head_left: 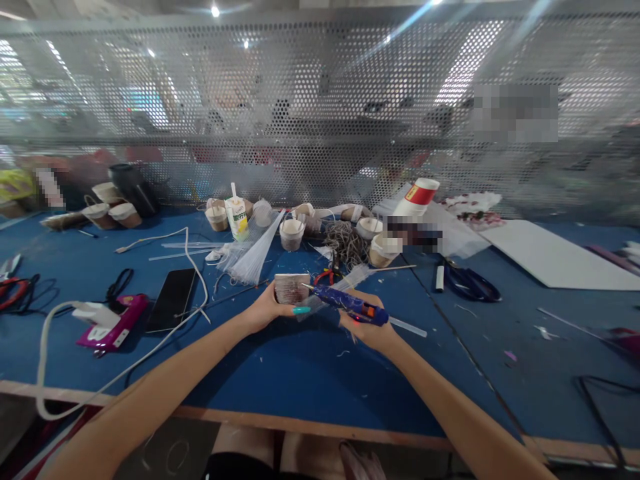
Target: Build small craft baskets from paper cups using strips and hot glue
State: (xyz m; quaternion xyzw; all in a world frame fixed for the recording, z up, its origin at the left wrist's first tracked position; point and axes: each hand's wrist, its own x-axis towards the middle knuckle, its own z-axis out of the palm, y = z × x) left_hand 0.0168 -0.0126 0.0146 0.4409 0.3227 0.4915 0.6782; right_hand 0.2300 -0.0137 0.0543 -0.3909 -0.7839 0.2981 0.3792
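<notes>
In my left hand [265, 310] is a small cup-shaped piece [291, 291] with a brownish, ribbed side, gripped between thumb and fingers. My right hand [367, 327] is wrapped round a blue glue gun [350, 303] with an orange part near its back. The gun's nozzle points left and lies close to the cup's side; whether it touches I cannot tell. A clear glue stick [409, 327] juts out of the gun's rear. Under the gun a translucent strip [320, 300] runs from near my left thumb toward the upper right, partly hidden.
Behind my hands are small cups [291, 233], a bundle of clear glue sticks [257, 257], a heap of grey cord [345, 243] and a drink cup [237, 217]. A phone [173, 300], white cable [193, 247] and purple power strip [115, 323] lie left. Scissors [473, 281] and a white board [555, 257] lie right.
</notes>
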